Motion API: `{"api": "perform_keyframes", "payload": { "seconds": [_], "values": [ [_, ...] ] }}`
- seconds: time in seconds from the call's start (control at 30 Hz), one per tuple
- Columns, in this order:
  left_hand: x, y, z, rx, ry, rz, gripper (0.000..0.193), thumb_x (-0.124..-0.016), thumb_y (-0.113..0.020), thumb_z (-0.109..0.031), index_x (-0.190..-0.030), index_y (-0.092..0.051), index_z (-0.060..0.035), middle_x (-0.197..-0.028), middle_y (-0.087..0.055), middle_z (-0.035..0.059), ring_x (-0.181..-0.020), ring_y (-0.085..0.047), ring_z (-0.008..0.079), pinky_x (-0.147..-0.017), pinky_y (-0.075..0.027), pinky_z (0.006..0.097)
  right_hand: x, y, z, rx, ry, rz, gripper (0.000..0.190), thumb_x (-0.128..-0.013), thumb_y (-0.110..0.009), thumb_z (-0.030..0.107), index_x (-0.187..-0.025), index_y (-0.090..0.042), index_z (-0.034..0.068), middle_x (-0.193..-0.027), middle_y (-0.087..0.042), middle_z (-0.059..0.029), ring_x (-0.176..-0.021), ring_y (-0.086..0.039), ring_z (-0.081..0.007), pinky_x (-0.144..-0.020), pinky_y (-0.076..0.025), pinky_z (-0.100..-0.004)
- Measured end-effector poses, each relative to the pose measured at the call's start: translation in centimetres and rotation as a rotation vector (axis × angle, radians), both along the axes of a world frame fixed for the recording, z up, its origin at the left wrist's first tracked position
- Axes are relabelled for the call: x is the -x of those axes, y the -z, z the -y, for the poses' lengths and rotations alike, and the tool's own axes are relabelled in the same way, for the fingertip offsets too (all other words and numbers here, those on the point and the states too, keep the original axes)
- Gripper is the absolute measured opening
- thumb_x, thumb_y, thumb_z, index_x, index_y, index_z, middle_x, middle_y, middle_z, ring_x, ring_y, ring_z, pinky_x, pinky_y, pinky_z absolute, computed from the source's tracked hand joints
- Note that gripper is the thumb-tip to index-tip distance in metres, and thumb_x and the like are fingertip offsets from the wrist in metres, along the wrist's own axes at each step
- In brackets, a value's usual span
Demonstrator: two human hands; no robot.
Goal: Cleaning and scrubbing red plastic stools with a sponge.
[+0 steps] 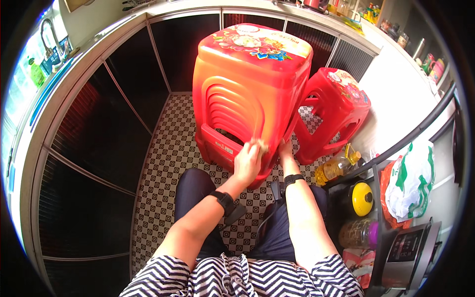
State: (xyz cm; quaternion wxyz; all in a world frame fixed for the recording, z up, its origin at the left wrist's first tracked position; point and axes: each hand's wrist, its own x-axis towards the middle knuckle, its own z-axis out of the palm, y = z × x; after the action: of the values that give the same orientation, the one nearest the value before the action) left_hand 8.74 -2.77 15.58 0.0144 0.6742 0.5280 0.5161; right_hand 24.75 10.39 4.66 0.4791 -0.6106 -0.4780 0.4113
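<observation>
A tall stack of nested red plastic stools, its top printed with flowers, stands upright on the floor before me. My left hand is closed on a small tan cloth or sponge, pressed to the stack's near corner, low down. My right hand is at the stack's lower right side; its fingers are partly hidden by the stools, so its hold cannot be made out. A separate red plastic stool with the same sort of flowered top stands behind and to the right.
Dark cabinets and a countertop curve around the left and back. At the right are an oil bottle, a yellow lid, a jar with a purple cap, a plastic bag and a metal appliance.
</observation>
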Motion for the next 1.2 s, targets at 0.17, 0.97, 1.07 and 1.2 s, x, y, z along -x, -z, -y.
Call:
{"api": "perform_keyframes", "payload": {
  "seconds": [0.17,0.97,1.07,1.2],
  "values": [
    [0.1,-8.5,-3.0,-0.267,-0.037,0.105,0.014,-0.082,-0.061,0.0,-0.095,-0.058,-0.0013,-0.089,-0.056,0.0188,-0.076,-0.058,0.0382,-0.063,-0.049,0.0416,0.0,-0.7,0.4,0.071,-0.018,-0.207,0.052,-0.094,-0.05,0.025,-0.134,-0.034,-0.003,-0.133,-0.049,-0.0237,-0.114,-0.053,-0.033,-0.096,-0.043,-0.0396],
    [1.6,-15.5,-5.7,-0.462,-0.084,-0.053,0.02,-0.078,-0.065,-0.002,-0.097,-0.059,-0.0042,-0.091,-0.056,0.0142,-0.073,-0.059,0.0342,-0.06,-0.05,0.0397,0.6,-1.7,0.9,0.056,0.022,-0.263,0.051,-0.091,-0.051,0.021,-0.135,-0.04,-0.001,-0.131,-0.052,-0.0197,-0.116,-0.053,-0.0304,-0.094,-0.044,-0.0382],
    [1.4,-13.0,-5.2,-0.421,-0.082,-0.028,0.021,-0.078,-0.065,-0.002,-0.097,-0.059,-0.0045,-0.09,-0.056,0.014,-0.072,-0.06,0.0335,-0.057,-0.05,0.0396,0.5,-2.5,1.2,0.055,0.007,-0.242,0.051,-0.09,-0.051,0.021,-0.135,-0.041,-0.001,-0.13,-0.053,-0.0184,-0.115,-0.054,-0.0289,-0.094,-0.044,-0.0374],
    [0.7,-6.5,-2.1,-0.299,-0.04,-0.028,0.021,-0.075,-0.066,-0.001,-0.096,-0.06,-0.0036,-0.091,-0.058,0.0151,-0.077,-0.061,0.0351,-0.062,-0.052,0.0391,1.5,-5.9,3.5,-0.027,-0.079,-0.377,0.053,-0.089,-0.054,0.023,-0.135,-0.042,0.0,-0.13,-0.053,-0.016,-0.115,-0.053,-0.0257,-0.095,-0.044,-0.0362]
  ]
}}
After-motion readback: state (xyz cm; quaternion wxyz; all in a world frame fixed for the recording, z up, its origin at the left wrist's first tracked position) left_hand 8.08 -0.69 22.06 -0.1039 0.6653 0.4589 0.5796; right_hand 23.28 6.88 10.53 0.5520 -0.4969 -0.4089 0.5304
